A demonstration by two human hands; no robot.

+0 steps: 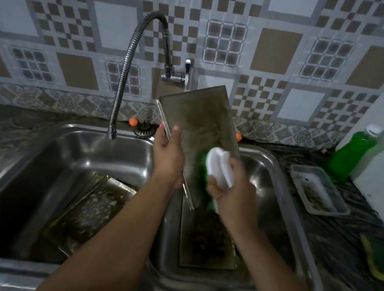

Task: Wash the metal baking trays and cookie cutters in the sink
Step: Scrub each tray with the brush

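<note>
A dull metal baking tray (197, 118) stands tilted on edge above the divider of the double sink (42, 144). My left hand (167, 156) grips its left rim, thumb on the face. My right hand (231, 192) holds a white-handled scrub brush (219, 164) with green bristles pressed against the tray's lower face. A second dirty tray (90, 209) leans in the left basin. A third tray (208, 243) with dark residue lies flat in the right basin. No cookie cutters are visible.
A flexible tap (134, 60) arches over the left basin, no water running. On the right counter stand a green soap bottle (353, 153), a clear plastic container (318, 190) and a yellow-green sponge (381, 261). A drain strainer (143, 129) sits behind the sink.
</note>
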